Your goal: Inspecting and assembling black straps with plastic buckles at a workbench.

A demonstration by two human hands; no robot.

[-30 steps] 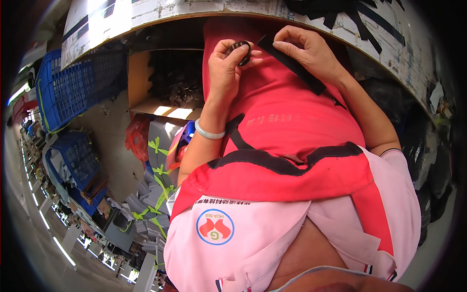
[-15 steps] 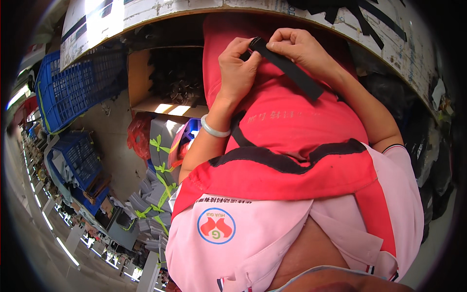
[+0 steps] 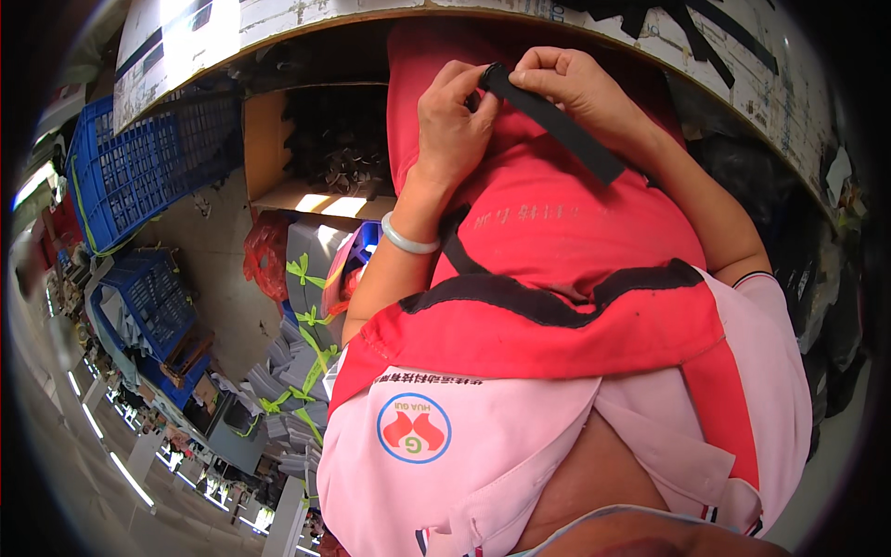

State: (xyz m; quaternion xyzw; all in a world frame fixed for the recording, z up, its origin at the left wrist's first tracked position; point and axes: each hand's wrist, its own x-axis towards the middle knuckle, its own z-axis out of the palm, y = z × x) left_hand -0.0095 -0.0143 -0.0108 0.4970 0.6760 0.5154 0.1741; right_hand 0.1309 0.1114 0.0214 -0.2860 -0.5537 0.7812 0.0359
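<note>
While the left hand (image 3: 455,116) grips the black strap (image 3: 561,134) at its upper end, over the red apron (image 3: 557,241), the right hand (image 3: 580,90) pinches it close beside; for control, hold the free length flat and untwisted.

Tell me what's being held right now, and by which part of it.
A black strip, pinched near its upper end by the right hand; the left hand is at that same end, its exact grip partly hidden.
</note>
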